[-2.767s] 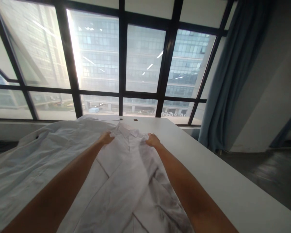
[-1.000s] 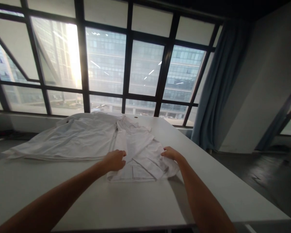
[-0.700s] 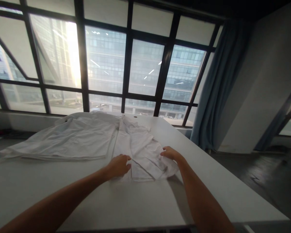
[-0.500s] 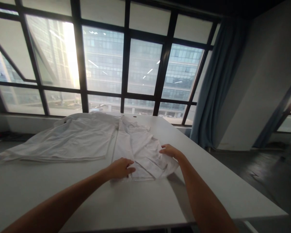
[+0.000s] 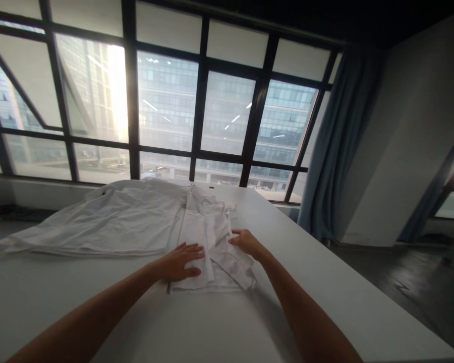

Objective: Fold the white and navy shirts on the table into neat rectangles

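A partly folded white shirt (image 5: 192,227) lies lengthwise on the table in front of me, with creases along its right part. My left hand (image 5: 179,263) rests on its near left portion, fingers spread and palm down. At the shirt's right edge, my right hand (image 5: 248,244) has thumb and fingers closed on the cloth. The fabric in that pinch is mostly hidden by the fingers. Just left of the shirt, other white garments (image 5: 113,217) are spread flat, apparently layered.
The white table (image 5: 318,282) reaches from me towards a wall of black-framed windows (image 5: 227,111). A blue curtain (image 5: 327,151) hangs at the right, beside a grey pillar (image 5: 378,166). A small dark round hole (image 5: 212,187) marks the far tabletop.
My right hand has moved left, bringing the shirt's right side inward, so the shirt is narrower. My left hand has shifted slightly left and flattened on the cloth. The view has tilted slightly.
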### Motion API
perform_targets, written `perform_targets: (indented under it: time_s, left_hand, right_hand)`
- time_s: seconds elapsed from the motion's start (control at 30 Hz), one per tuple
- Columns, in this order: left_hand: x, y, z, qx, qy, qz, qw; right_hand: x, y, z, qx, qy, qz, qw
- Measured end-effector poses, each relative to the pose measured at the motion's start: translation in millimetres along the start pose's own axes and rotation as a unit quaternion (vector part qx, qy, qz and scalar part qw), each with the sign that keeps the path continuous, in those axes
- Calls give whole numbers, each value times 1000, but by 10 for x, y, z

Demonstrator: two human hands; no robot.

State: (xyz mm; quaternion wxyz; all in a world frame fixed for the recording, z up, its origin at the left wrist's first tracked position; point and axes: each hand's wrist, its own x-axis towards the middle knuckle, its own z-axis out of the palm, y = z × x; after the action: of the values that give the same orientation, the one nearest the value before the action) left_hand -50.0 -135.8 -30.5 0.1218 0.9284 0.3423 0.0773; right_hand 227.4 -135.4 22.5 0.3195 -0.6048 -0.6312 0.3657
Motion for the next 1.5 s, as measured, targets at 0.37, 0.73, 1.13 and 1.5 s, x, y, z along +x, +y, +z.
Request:
perform_targets:
  time_s: [0.37,0.73,1.13,1.5]
  left_hand:
    - [1,10,7,14,1,-5,1000]
    - [-19,14,-23,-7,-6,10,1000]
    - [-85,21,-161,-16,-121,50,991]
    - [-128,-31,-159,9,-50,-1,999]
  right_hand:
    - [17,44,679,-216,-13,-154,964]
    - [-81,-69,601,-274,-30,-178,945]
    - [-103,232,423,-385,-185,-220,877]
    - [-122,74,152,-335,-163,-175,911]
